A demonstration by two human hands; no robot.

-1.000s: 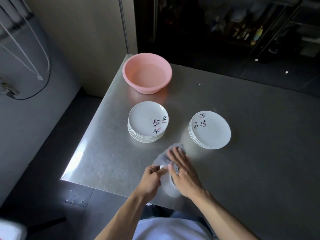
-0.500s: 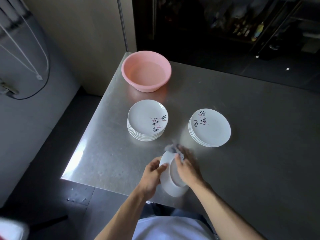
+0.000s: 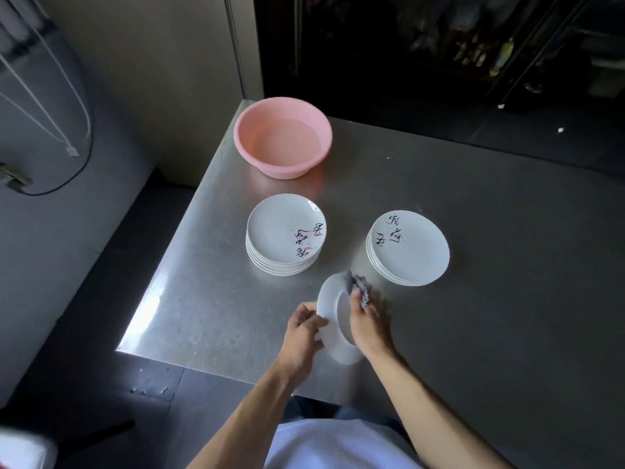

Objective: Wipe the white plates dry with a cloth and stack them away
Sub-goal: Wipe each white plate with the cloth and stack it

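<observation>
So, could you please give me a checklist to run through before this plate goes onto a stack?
1. The left hand grips the held plate by its rim: ok.
2. The right hand holds the cloth against the plate's face: ok.
3. Plate fully dry: cannot tell.
4. Top of the right stack bare: ok.
5. Plate apart from that and the left stack: ok.
6. Which stack takes dried plates: cannot tell.

Top plate, left stack (image 3: 285, 231): black brush characters, not readable. Same on right stack (image 3: 409, 247), at its 3 o'clock.
</observation>
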